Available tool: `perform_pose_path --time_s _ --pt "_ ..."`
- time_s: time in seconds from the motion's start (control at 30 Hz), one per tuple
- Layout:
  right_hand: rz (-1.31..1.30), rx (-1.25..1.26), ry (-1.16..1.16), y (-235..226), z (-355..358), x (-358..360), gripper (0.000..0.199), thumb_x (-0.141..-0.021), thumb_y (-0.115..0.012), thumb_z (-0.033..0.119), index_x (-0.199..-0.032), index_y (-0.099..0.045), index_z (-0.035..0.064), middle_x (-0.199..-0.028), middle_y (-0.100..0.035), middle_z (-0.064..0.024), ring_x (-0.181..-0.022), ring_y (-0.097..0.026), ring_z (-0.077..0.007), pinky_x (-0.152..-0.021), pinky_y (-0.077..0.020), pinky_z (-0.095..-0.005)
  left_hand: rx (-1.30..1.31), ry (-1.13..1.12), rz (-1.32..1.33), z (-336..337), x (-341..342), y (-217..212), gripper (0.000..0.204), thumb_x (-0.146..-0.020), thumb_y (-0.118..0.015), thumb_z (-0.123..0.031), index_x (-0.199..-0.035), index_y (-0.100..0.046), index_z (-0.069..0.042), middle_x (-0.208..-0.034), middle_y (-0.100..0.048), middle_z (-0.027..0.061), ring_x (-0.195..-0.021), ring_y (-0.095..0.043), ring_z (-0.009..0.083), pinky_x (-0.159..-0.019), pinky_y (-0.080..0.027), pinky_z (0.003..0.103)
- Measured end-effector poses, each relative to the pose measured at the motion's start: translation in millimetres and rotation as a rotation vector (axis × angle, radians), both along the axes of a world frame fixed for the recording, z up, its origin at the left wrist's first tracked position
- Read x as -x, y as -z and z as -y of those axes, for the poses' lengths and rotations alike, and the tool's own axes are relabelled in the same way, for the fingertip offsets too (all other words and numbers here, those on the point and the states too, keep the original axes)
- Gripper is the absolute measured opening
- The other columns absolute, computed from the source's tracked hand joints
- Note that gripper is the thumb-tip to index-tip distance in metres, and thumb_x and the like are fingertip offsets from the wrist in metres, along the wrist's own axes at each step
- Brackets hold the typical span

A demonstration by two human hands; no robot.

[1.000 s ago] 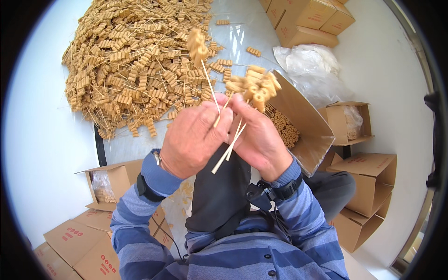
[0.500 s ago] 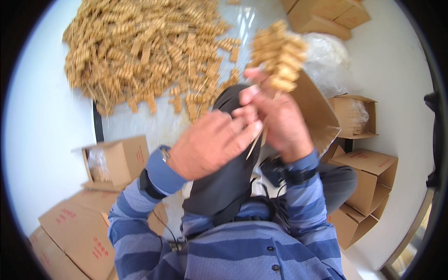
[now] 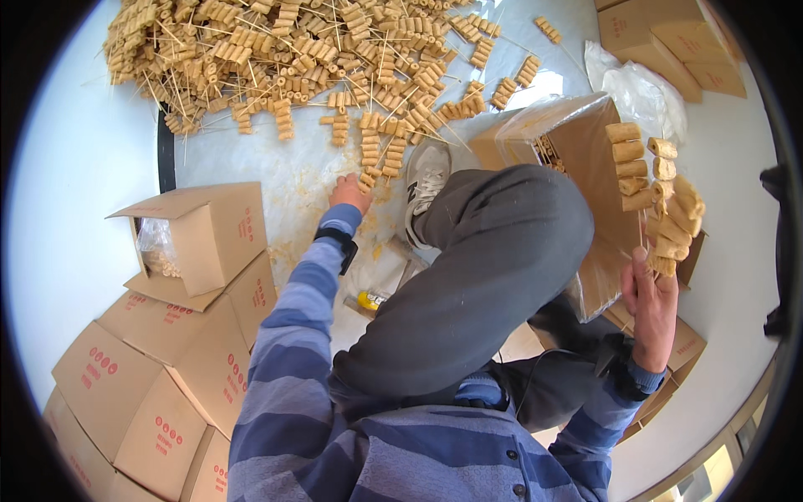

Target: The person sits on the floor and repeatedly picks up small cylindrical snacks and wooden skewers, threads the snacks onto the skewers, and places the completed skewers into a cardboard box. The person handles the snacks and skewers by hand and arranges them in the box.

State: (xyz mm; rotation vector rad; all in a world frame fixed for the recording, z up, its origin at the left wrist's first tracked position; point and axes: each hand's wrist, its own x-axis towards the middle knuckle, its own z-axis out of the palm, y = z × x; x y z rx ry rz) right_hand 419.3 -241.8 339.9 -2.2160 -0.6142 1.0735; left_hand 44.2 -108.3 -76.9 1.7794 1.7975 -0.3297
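Observation:
My right hand [image 3: 652,314] grips the thin sticks of several skewers [image 3: 629,166] threaded with tan, rolled food pieces. The bunch fans upward above the fist, over the right side of an open, plastic-lined carton [image 3: 598,226]. At the near edge of a large heap of similar skewers [image 3: 335,50], my left hand [image 3: 351,194] reaches down to the floor. Its fingers close around the near end of a skewer [image 3: 367,179]; the fingertips are partly hidden. More skewers lie inside the carton, partly visible behind my raised knee.
Stacked cardboard boxes [image 3: 125,368] fill the left side, with an open box [image 3: 222,234] on top. Other cartons [image 3: 669,42] stand at the far right beside clear plastic wrap [image 3: 640,92]. My shoe [image 3: 428,180] is between heap and carton. A yellow roll [image 3: 370,299] lies near my leg.
My hands have parted. The left has gone from beside the right hand to the heap's edge, while the right has swung rightward with the skewers. The view has shifted too.

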Motion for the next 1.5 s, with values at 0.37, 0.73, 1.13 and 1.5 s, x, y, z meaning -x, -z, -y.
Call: perform_pose_path --time_s 0.37,0.73,1.13,1.5 --pt "-0.539 0.038 -0.046 32.8 -75.1 -5.2 0.034 -0.109 -0.042 0.029 -0.106 -0.060 -0.0001 -0.054 -0.033 0.0068 -0.045 -0.028 -0.0045 -0.042 -0.0224 -0.0228 -0.085 0.106 0.109 -19.1 62.0 6.5 0.056 -0.077 -0.079 -0.024 -0.125 -0.058 -0.004 -0.122 -0.061 0.0211 -0.119 -0.056 0.0384 -0.102 -0.046 0.046" --pt "-0.496 -0.040 -0.271 20.0 -97.8 -10.6 0.038 -0.110 -0.041 0.032 -0.106 -0.063 0.0011 -0.082 -0.064 -0.0040 -0.075 -0.061 -0.0115 -0.070 -0.0496 -0.0250 -0.799 0.515 0.311 -112.1 2.5 -253.3 0.052 -0.081 -0.071 -0.001 -0.131 -0.059 -0.012 -0.121 -0.055 0.0134 -0.120 -0.051 0.0331 -0.105 -0.037 0.047" --pt "-0.446 -0.113 -0.337 15.8 -126.9 -10.3 0.043 -0.107 -0.048 0.038 -0.119 -0.063 0.0001 -0.096 -0.072 -0.0100 -0.088 -0.069 -0.0171 -0.080 -0.0561 -0.0291 -1.285 1.171 0.690 -162.4 -192.0 -347.2 0.042 -0.082 -0.071 -0.015 -0.122 -0.062 -0.017 -0.121 -0.054 0.0088 -0.116 -0.052 0.0308 -0.102 -0.040 0.047" --pt "-0.449 -0.181 0.078 52.0 -106.9 -33.1 0.027 -0.109 -0.045 0.030 -0.105 -0.056 0.0063 -0.063 -0.035 0.0066 -0.050 -0.029 -0.0036 -0.045 -0.0215 -0.0202 -0.266 -0.100 0.696 -158.1 -101.6 -143.7 0.042 -0.090 -0.073 -0.027 -0.123 -0.062 -0.003 -0.120 -0.059 0.0145 -0.096 -0.064 0.0198 -0.085 -0.054 0.035"
